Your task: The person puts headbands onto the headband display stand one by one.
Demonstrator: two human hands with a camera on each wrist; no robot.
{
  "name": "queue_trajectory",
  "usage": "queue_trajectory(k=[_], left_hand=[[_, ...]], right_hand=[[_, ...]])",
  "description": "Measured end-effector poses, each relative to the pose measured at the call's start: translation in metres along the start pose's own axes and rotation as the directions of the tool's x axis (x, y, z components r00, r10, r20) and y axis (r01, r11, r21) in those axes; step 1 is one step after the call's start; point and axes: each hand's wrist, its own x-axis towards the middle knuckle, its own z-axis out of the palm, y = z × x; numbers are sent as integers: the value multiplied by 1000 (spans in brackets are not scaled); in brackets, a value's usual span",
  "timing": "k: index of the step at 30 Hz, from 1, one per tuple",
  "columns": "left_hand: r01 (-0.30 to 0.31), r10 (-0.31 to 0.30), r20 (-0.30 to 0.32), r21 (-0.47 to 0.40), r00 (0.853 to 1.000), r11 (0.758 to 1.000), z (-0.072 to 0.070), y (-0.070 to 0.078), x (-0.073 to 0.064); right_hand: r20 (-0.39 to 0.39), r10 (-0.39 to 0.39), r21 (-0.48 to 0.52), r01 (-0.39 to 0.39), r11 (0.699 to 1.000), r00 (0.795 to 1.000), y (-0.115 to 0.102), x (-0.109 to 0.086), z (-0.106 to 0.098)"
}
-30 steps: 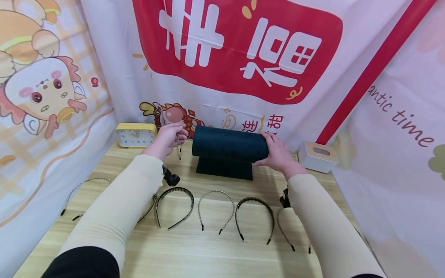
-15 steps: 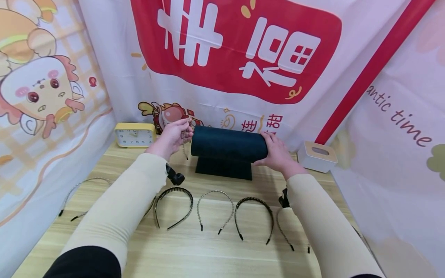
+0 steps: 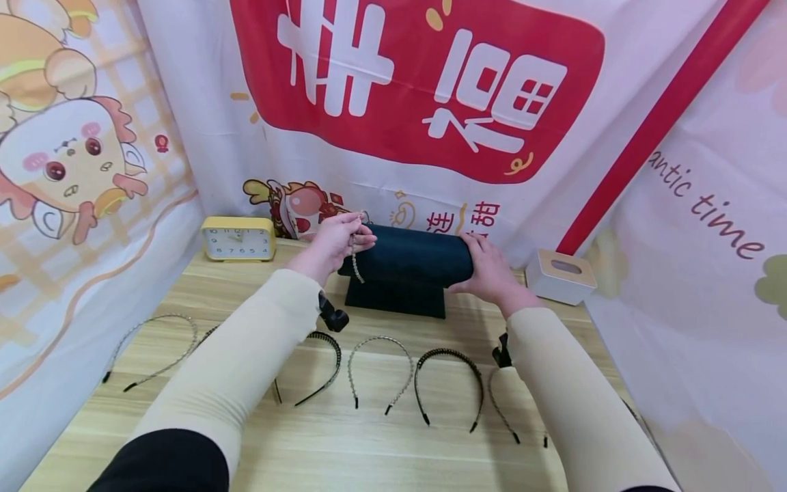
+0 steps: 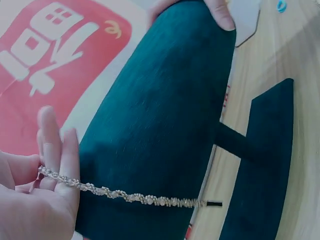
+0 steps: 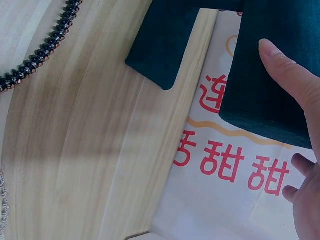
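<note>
A dark green velvet headband stand (image 3: 418, 256), a horizontal roll on a flat base, stands at the back of the table. My left hand (image 3: 335, 240) pinches a thin silvery beaded headband (image 4: 135, 196) between thumb and fingers at the roll's left end. In the left wrist view, the band runs across the roll, with one black tip (image 4: 214, 204) past its edge; the far side of the band is hidden. My right hand (image 3: 492, 270) grips the roll's right end, thumb (image 5: 285, 67) along its front in the right wrist view.
Several headbands lie in a row in front, among them silvery ones (image 3: 382, 338) and a black one (image 3: 451, 352); my sleeves cover some. A yellow clock (image 3: 238, 239) stands at back left, a tissue box (image 3: 561, 281) at back right. Printed cloth (image 3: 393, 154) hangs behind.
My left hand has moved right with the silvery headband, from beside the stand to over the roll's left end. My right hand has stayed on the roll's right end.
</note>
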Motion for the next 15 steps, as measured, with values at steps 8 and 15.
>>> queue_trajectory(k=[8, 15], left_hand=[[-113, 164, -57, 509, 985, 853, 20, 2, -2], [-216, 262, 106, 872, 959, 440, 18, 6, -5]], right_hand=[[1, -6, -10, 6, 1000, 1000, 0, 1, 0], [-4, -10, -6, 10, 1000, 1000, 1, 1, 1]])
